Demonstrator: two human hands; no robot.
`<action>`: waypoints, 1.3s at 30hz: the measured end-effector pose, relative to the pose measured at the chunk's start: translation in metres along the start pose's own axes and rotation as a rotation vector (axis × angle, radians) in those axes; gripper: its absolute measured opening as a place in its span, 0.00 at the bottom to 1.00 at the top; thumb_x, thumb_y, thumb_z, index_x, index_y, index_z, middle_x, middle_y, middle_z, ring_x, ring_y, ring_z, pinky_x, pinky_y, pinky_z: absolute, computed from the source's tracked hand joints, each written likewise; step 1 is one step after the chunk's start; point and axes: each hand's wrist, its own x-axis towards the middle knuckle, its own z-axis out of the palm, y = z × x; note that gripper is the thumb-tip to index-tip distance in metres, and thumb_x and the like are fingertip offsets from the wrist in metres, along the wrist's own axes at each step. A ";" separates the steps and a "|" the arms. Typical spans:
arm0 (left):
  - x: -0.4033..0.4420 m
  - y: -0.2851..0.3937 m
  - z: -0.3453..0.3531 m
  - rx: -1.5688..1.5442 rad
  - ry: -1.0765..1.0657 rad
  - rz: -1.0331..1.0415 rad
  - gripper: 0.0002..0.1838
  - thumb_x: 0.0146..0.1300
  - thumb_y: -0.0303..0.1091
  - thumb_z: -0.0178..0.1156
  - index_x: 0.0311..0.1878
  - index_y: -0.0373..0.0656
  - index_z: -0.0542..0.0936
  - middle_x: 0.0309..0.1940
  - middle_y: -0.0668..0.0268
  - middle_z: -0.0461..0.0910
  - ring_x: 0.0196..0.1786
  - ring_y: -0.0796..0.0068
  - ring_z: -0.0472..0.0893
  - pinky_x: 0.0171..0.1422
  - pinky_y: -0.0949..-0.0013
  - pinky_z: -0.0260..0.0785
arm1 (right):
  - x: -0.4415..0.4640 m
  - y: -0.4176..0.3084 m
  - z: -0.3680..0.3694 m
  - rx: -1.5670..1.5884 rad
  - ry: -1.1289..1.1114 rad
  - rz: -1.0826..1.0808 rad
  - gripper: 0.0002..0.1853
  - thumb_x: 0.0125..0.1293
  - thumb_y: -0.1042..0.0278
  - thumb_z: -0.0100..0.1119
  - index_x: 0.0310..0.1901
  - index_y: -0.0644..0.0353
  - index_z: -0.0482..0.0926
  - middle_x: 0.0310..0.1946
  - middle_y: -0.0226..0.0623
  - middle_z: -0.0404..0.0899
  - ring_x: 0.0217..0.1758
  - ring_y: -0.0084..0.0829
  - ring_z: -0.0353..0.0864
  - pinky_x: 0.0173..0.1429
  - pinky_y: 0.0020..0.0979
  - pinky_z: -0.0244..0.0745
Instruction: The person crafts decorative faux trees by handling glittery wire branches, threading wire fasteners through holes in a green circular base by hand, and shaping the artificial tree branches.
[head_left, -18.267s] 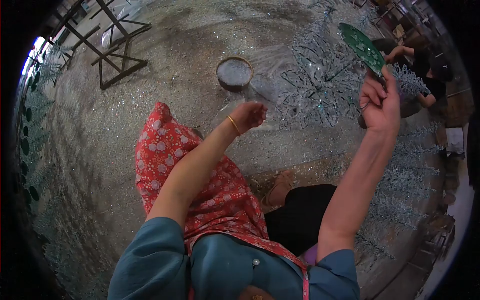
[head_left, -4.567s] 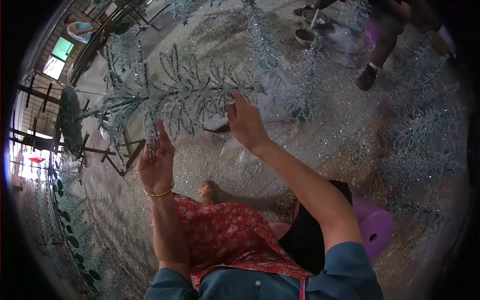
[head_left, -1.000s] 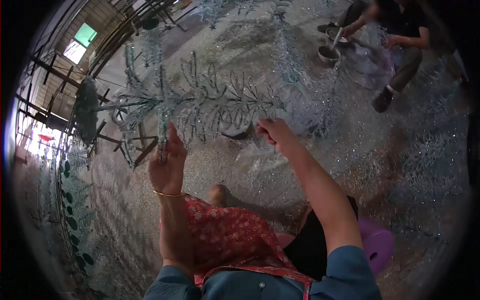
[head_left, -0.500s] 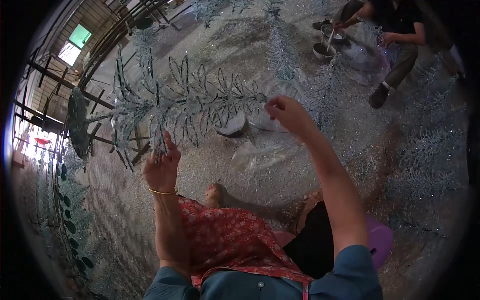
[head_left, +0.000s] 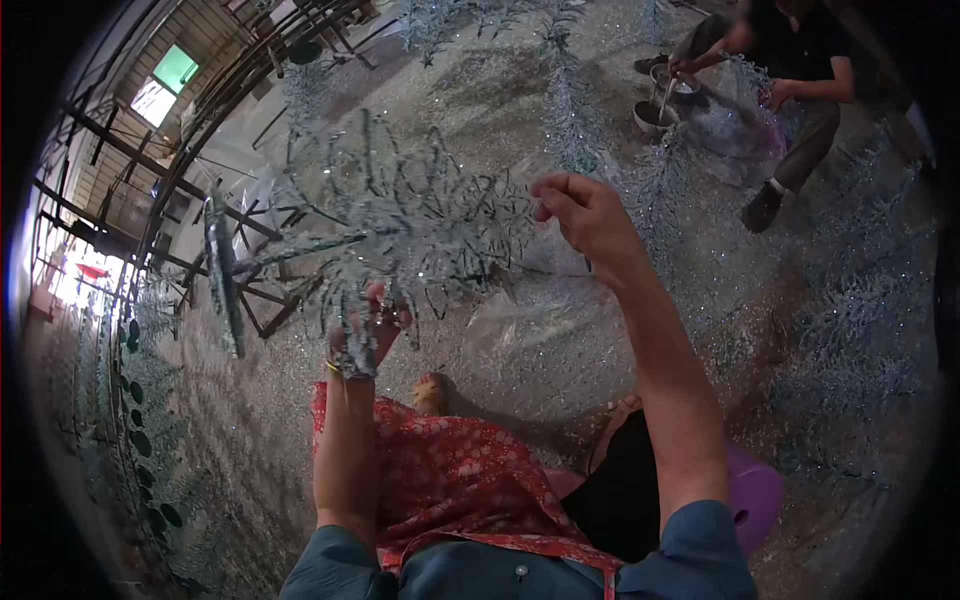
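Nearest, above the floral apron (head_left: pixel 440 445), the left hand (head_left: pixel 385 320) sits among the branches of a frosted artificial tree (head_left: pixel 390 228), its grip hidden. The right hand (head_left: pixel 592 218) bunches its fingers by the tip; whether they pinch it cannot be told. The tree hangs sideways, probably for reach along its length. Since half a second ago, its disc base (head_left: pixel 219 275) has shifted rightward.

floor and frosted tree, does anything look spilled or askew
Yes: pale, glittering flakes lie scattered across the floor, as if spilled. The frosted tree is also tipped sideways, its round base on edge rather than flat.
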 end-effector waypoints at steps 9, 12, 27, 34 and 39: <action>0.006 -0.019 0.010 -0.149 -0.106 -0.222 0.15 0.53 0.27 0.50 0.46 0.37 0.70 0.47 0.54 0.70 0.48 0.46 0.69 0.54 0.51 0.62 | -0.009 -0.009 0.002 0.111 0.026 0.060 0.11 0.62 0.62 0.48 0.33 0.62 0.75 0.18 0.27 0.72 0.14 0.11 0.57 0.18 0.18 0.51; 0.012 -0.026 -0.009 0.176 0.213 -0.208 0.16 0.48 0.23 0.56 0.44 0.39 0.72 0.47 0.57 0.71 0.51 0.45 0.68 0.54 0.49 0.62 | -0.009 -0.011 0.004 0.057 0.108 0.148 0.13 0.62 0.60 0.48 0.34 0.62 0.75 0.19 0.28 0.72 0.14 0.11 0.57 0.17 0.18 0.51; 0.006 -0.045 -0.008 -0.179 0.350 -0.379 0.19 0.52 0.19 0.47 0.50 0.26 0.65 0.49 0.49 0.66 0.53 0.48 0.67 0.60 0.51 0.57 | -0.029 -0.030 0.030 0.060 -0.050 0.153 0.17 0.62 0.54 0.47 0.37 0.63 0.73 0.23 0.30 0.74 0.13 0.11 0.54 0.16 0.16 0.49; 0.000 -0.064 0.022 -0.181 0.413 -0.368 0.16 0.51 0.16 0.50 0.44 0.27 0.60 0.45 0.47 0.67 0.44 0.48 0.73 0.51 0.48 0.67 | -0.038 -0.045 0.033 0.259 -0.151 0.190 0.21 0.61 0.50 0.46 0.42 0.64 0.69 0.32 0.41 0.77 0.11 0.10 0.53 0.14 0.15 0.46; -0.005 -0.070 0.017 -0.210 0.228 -0.479 0.16 0.52 0.18 0.50 0.45 0.28 0.63 0.47 0.51 0.66 0.45 0.50 0.73 0.52 0.50 0.67 | -0.040 -0.043 0.031 0.361 -0.127 0.229 0.18 0.61 0.52 0.48 0.38 0.62 0.70 0.31 0.41 0.77 0.11 0.10 0.53 0.13 0.14 0.45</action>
